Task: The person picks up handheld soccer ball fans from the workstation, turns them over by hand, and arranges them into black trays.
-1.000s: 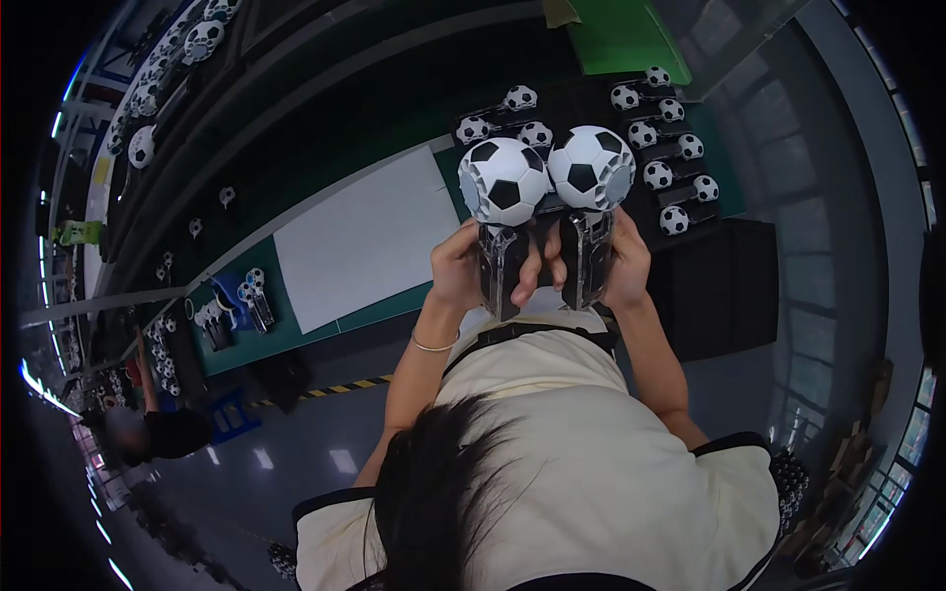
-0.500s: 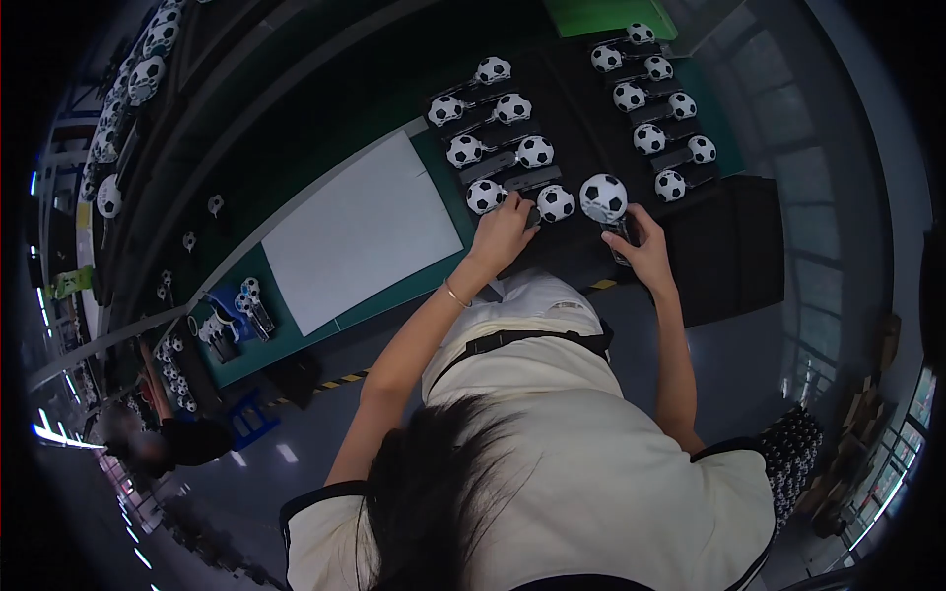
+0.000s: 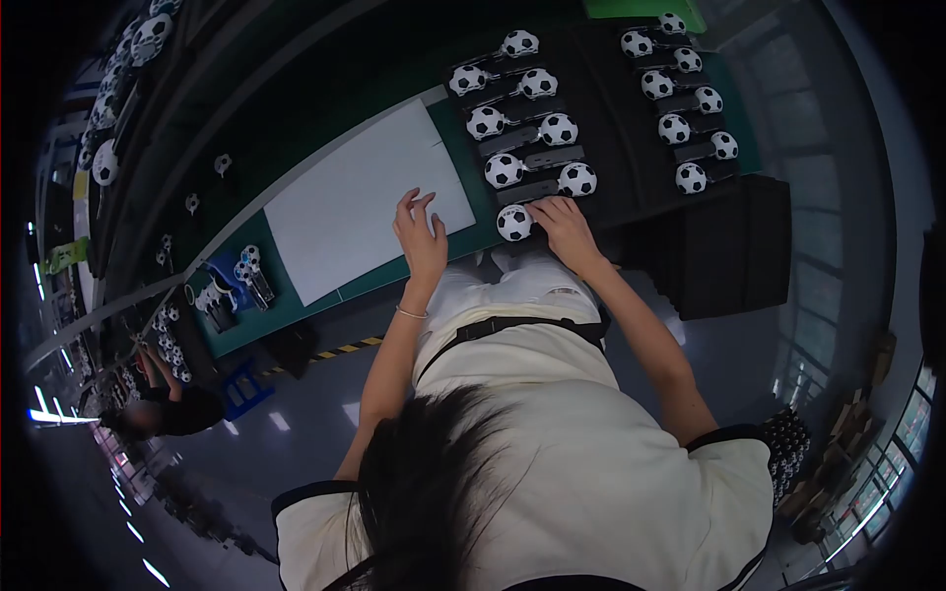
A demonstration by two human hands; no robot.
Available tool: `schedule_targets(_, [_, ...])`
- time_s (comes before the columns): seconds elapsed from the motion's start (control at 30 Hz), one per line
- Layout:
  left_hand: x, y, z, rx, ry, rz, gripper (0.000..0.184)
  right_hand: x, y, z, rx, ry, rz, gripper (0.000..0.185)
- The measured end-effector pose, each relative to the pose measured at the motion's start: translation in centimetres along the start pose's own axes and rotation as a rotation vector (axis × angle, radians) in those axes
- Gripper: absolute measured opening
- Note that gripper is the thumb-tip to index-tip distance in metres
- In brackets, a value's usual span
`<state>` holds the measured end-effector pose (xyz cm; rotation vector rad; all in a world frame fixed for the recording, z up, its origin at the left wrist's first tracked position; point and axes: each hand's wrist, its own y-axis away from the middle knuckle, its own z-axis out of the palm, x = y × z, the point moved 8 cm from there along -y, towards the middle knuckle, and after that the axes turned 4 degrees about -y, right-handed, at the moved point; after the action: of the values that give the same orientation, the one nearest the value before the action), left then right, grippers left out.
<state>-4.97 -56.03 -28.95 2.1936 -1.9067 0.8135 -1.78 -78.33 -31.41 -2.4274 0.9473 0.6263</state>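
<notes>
My right hand (image 3: 569, 234) is at the near end of a double row, its fingers closed on the handle end of a soccer-ball-topped piece (image 3: 513, 223). That piece lies with its ball toward the left; the hand hides most of its handle. Just behind it sits another soccer-ball-topped piece (image 3: 577, 179), ball toward the right. My left hand (image 3: 422, 236), fingers apart and holding nothing, hovers over the right part of a white sheet (image 3: 360, 202).
More ball-topped pieces lie in rows on a black surface (image 3: 611, 118). A green tray (image 3: 645, 10) stands at the back. Black boxes (image 3: 739, 251) are stacked at right. Ball-topped pieces (image 3: 254, 278) lie near a blue object at left. Another person (image 3: 172, 409) works far left.
My right hand has moved left, setting the ball-topped piece down at the row's near end. My left hand has left the row and moved left over the white sheet.
</notes>
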Motion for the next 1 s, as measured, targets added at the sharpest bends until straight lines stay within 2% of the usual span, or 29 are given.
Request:
schedule_targets(0.13, [-7.5, 3.7, -3.4, 0.051, 0.0, -0.326, 0.034, -1.4, -1.3, -1.3, 0.019, -0.007, 0.076, 0.048])
schedule_targets(0.17, [-8.9, 4.6, -4.4, 0.093, -0.021, -0.353, 0.034, -2.0, -1.6, -1.8, 0.009, -0.035, 0.116, 0.049])
schedule_targets(0.37, [-18.5, 9.4, -7.4, 0.248, 0.163, -0.68, 0.033, -7.3, -7.9, 1.1, -0.037, -0.098, 0.071, 0.042])
schedule_targets(0.5, [-23.6, 10.1, -10.4, 0.263, 0.205, -0.74, 0.034, -12.0, -16.0, 8.9, -0.129, -0.167, 0.042, 0.04])
schedule_targets(0.57, [-26.5, 10.6, -12.3, 0.288, 0.205, -0.744, 0.034, -15.7, -21.0, 13.6, -0.185, -0.148, -0.078, 0.032])
schedule_targets(0.7, [-33.4, 12.2, -15.3, 0.265, 0.244, -0.785, 0.032, -21.4, -31.4, 26.0, -0.312, -0.101, -0.262, 0.032])
schedule_targets(0.77, [-36.2, 12.1, -17.4, 0.33, 0.301, -0.759, 0.029, -23.5, -37.1, 32.8, -0.452, -0.116, -0.255, 0.033])
schedule_targets(0.83, [-38.8, 11.3, -20.7, 0.354, 0.264, -0.82, 0.026, -25.0, -43.1, 38.8, -0.448, -0.175, -0.068, 0.039])
schedule_targets(0.9, [-41.8, 11.0, -23.8, 0.431, 0.166, -0.776, 0.025, -25.5, -48.5, 43.4, -0.366, -0.184, 0.143, 0.046])
schedule_targets(0.93, [-43.7, 11.0, -24.5, 0.456, 0.316, -0.854, 0.025, -25.5, -50.7, 45.3, -0.347, -0.182, 0.27, 0.047])
schedule_targets(0.97, [-45.0, 10.1, -25.8, 0.446, 0.305, -0.852, 0.025, -25.8, -52.6, 46.4, -0.323, -0.179, 0.398, 0.049])
schedule_targets(1.0, [-45.9, 8.9, -27.4, 0.476, 0.244, -0.78, 0.026, -26.7, -54.0, 47.3, -0.319, -0.188, 0.41, 0.049])
